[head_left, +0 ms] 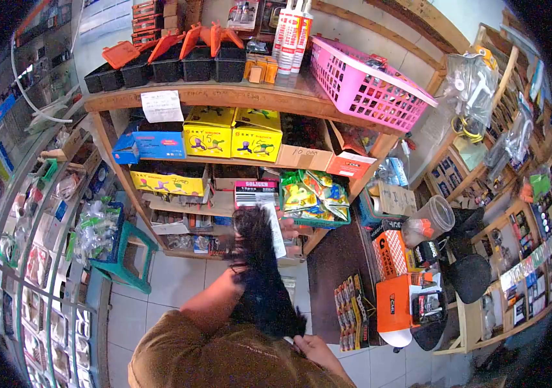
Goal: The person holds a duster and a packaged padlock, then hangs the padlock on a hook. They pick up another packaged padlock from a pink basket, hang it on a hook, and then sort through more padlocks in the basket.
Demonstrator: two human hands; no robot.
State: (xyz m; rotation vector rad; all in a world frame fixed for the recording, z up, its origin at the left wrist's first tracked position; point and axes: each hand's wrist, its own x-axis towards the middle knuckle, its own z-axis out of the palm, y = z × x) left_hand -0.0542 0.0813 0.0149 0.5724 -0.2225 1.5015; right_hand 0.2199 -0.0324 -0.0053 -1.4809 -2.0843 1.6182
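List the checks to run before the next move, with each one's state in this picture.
1. Right hand has the dark shaggy item: ok, it appears closed at the item's lower end.
2. Left hand has a firm grip: cannot tell; the dark shaggy item hides most of it.
3. Yellow boxes sit on the shelf: ok, side by side under the top board.
4. Colourful packets are contained: ok, heaped in the green basket.
5. Orange lids are closed: not ok, several stand raised.
6. Pink basket is fully supported: cannot tell; it seems to jut past the shelf end.
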